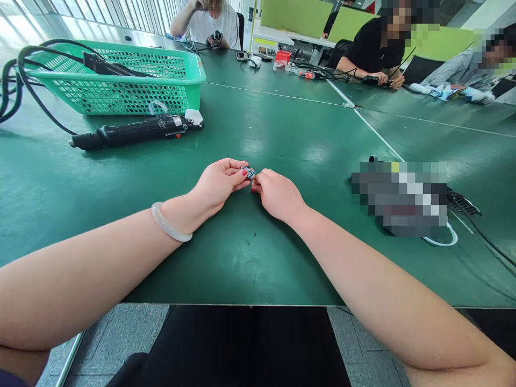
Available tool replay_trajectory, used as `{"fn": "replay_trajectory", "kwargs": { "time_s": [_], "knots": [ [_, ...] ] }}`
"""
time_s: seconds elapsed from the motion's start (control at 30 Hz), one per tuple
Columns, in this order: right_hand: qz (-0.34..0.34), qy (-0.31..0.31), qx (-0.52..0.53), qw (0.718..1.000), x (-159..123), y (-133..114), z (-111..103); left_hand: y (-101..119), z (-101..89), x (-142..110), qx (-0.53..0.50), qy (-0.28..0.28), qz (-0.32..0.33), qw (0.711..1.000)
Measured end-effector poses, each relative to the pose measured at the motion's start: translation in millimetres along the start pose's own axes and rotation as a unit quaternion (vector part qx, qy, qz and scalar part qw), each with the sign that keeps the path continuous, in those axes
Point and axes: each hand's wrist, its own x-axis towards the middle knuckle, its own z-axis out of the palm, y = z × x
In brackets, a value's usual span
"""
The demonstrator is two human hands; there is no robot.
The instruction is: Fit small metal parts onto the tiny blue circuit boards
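— Grip state?
— Left hand (217, 183) pinches a small part (250, 172) between thumb and fingers. Right hand (280, 194) has its fingertips at the part's right edge; cannot tell whether they clamp it or only touch.

— Location of part?
— Held up between both hands, over the middle of the green table (242, 263). Too small to make out in detail.

— Step in hand?
— Judged as close fingertip work on the part, left hand steadying, right hand working at its edge. Next move would call for a firm left pinch and a light, exact right touch; a slip could drop the part.

— Edges and room?
— Near table edge runs below the hands, across both forearms. Green tabletop shows between wrists and edge, giving room toward the body. Ahead and left, a black tool (133, 131) lies in front of a green basket (189, 95), limiting travel that way. Right, well apart: a blurred dark object (403, 199) beside a white cord (447, 241).
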Motion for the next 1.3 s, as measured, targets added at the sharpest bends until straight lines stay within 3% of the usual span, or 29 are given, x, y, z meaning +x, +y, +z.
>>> {"fn": "replay_trajectory", "kwargs": {
  "time_s": [0.13, 0.27, 0.33, 0.53, 0.7, 1.0, 1.3],
  "knots": [
    [-0.027, 0.009, 0.032, 0.999, -1.8, 14.3, -7.7, 0.6, -2.6, -0.6, 0.027, -0.019, -0.004, 0.999],
    [-0.086, 0.130, 0.126, 0.980, -7.7, 18.5, -21.2, 3.0, -2.3, -4.8, 0.069, -0.075, -0.033, 0.994],
    [-0.127, 0.153, 0.150, 0.968, -10.2, 15.0, -24.9, 4.3, -1.7, -7.0, 0.089, -0.106, -0.049, 0.989],
    [-0.182, 0.098, 0.137, 0.969, -13.0, 3.7, -24.2, 5.4, -2.6, -7.6, 0.128, -0.164, -0.035, 0.978],
    [-0.172, 0.065, 0.108, 0.977, -14.5, 3.3, -25.4, 6.5, -1.3, -8.6, 0.152, -0.152, -0.030, 0.976],
    [-0.183, 0.067, 0.071, 0.978, -15.5, 5.5, -28.2, 5.3, -4.2, -6.0, 0.168, -0.166, -0.048, 0.971],
    [-0.149, 0.082, 0.138, 0.976, -17.8, 6.6, -28.4, 6.3, -3.7, -6.7, 0.145, -0.139, -0.059, 0.978]
  ]
}}
